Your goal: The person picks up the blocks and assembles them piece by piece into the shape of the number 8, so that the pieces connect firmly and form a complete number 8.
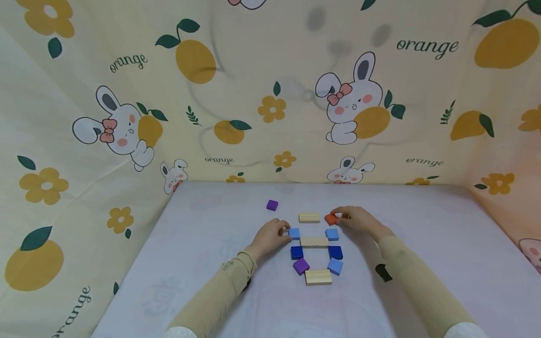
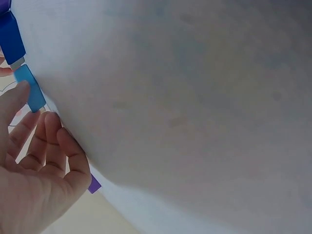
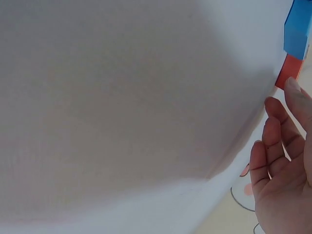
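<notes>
My left hand pinches a light blue block between thumb and fingertips, on the left side of the block arrangement. In the left wrist view, the thumb lies against this light blue block and the other fingers curl below it. At the far right, my right hand holds an orange-red block by its right edge; the thumb touches the red block in the right wrist view. Close by lie a wooden block between the hands and another light blue block.
Nearer me sit a long wooden block, dark blue blocks on both sides, a purple block, a light blue block and a front wooden block. A separate purple block lies far left. A patterned cloth stands behind.
</notes>
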Tool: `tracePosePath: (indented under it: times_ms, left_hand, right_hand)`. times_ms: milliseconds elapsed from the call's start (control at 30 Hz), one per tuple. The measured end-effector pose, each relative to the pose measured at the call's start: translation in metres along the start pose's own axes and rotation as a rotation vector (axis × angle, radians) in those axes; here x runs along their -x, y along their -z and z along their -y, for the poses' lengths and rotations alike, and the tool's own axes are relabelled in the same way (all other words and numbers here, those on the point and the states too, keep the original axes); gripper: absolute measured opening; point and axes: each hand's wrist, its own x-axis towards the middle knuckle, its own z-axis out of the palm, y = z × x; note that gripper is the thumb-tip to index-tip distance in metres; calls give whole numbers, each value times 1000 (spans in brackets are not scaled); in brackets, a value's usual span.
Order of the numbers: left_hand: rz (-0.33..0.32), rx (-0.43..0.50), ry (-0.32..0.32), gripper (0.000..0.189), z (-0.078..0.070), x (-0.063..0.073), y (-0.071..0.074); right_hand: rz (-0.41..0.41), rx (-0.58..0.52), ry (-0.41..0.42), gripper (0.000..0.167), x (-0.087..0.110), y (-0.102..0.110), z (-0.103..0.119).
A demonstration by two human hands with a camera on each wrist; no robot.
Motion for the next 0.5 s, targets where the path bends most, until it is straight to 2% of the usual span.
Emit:
tracePosePath:
  times_ms: [500]
  left_hand:
    - [6, -14, 14, 29, 4, -3, -3]
  right_hand:
    - [-1, 59, 54, 35, 0, -3, 6]
